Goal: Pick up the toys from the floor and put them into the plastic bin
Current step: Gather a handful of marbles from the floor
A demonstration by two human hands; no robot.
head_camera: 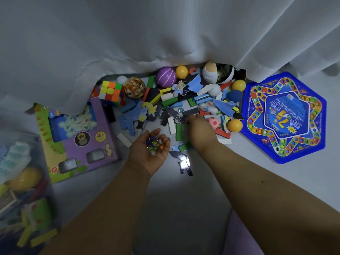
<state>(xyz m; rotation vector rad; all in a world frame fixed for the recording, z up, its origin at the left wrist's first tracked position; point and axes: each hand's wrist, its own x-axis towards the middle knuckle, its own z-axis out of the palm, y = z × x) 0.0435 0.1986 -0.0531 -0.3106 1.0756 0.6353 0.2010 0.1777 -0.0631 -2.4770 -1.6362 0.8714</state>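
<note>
A heap of toys lies on the pale floor under a white curtain: a puzzle cube [111, 93], a purple striped ball [166, 77], yellow balls [235, 125], coloured wooden blocks [179, 132] and foam puzzle pieces [197, 83]. My left hand [150, 150] is cupped palm up and holds several glass marbles [155, 143]. My right hand [199, 130] reaches palm down into the heap, its fingertips at a metal ring [178, 119]; I cannot see whether they pinch anything. The clear plastic bin [24, 190] stands at the far left with toys inside.
A purple game box [81, 137] lies between the bin and the heap. A blue hexagonal board game [284, 116] lies to the right. The white curtain [165, 34] hangs over the back of the heap. A dark puzzle piece [184, 162] lies between my wrists.
</note>
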